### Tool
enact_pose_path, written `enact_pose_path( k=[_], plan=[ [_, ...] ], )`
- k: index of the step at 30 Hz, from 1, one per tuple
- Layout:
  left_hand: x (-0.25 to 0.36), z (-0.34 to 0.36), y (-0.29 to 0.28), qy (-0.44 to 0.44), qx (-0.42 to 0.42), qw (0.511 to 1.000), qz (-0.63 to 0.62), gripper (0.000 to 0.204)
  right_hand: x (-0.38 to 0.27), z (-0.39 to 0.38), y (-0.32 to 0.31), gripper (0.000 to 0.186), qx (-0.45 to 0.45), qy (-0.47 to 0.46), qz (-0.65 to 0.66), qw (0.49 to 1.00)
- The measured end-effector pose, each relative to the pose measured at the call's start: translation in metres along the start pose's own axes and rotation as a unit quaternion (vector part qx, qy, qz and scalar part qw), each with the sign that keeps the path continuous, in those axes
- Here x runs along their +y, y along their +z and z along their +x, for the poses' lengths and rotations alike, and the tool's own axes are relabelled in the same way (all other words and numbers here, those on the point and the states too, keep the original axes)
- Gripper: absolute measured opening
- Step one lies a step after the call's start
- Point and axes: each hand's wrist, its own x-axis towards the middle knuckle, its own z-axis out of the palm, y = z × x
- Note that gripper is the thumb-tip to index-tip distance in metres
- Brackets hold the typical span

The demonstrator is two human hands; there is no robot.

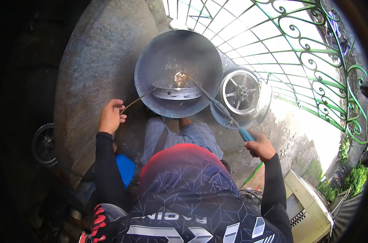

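Observation:
My left hand (111, 115) grips a thin brownish rod (134, 101), its far end at a silver wheel rim (175, 93) inside a large blue-grey metal basin (151, 56). My right hand (260, 146) is closed round the teal handle of a torch-like tool (223, 111), whose long thin tube reaches to a small pale, rust-flecked mass (180, 79) at the rim's upper edge. I cannot make out what that mass is. Haze blurs the inside of the basin.
A spoked silver wheel (242, 94) sits on a container right of the basin; a dark wheel (44, 145) lies far left. A concrete slab (92, 52), blue plastic object (125, 166), green metal grille (305, 56) and cream box (301, 202) surround me.

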Motion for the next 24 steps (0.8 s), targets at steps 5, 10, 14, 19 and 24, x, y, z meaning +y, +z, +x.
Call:
enact_pose_path(
  k=[5,10,14,19,24],
  plan=[
    [-0.015,-0.009,0.011,0.034,0.02,0.999,-0.038,0.037,-0.002,0.018,0.015,0.059,0.048,-0.044,-0.189,0.98],
    [-0.032,-0.01,0.015,0.032,0.065,0.992,-0.107,0.039,-0.003,0.022,0.025,0.064,0.038,-0.067,-0.24,0.968],
    [-0.037,-0.006,0.018,0.058,0.103,0.983,-0.14,0.039,-0.007,0.025,0.025,0.066,0.051,-0.099,-0.267,0.957],
    [-0.032,-0.007,0.027,0.09,0.112,0.981,-0.133,0.04,-0.009,0.047,0.046,0.068,0.054,-0.13,-0.362,0.921],
    [-0.025,-0.018,0.044,0.094,0.101,0.981,-0.134,0.041,-0.001,0.063,0.056,0.068,0.079,-0.182,-0.373,0.907]
  ],
)
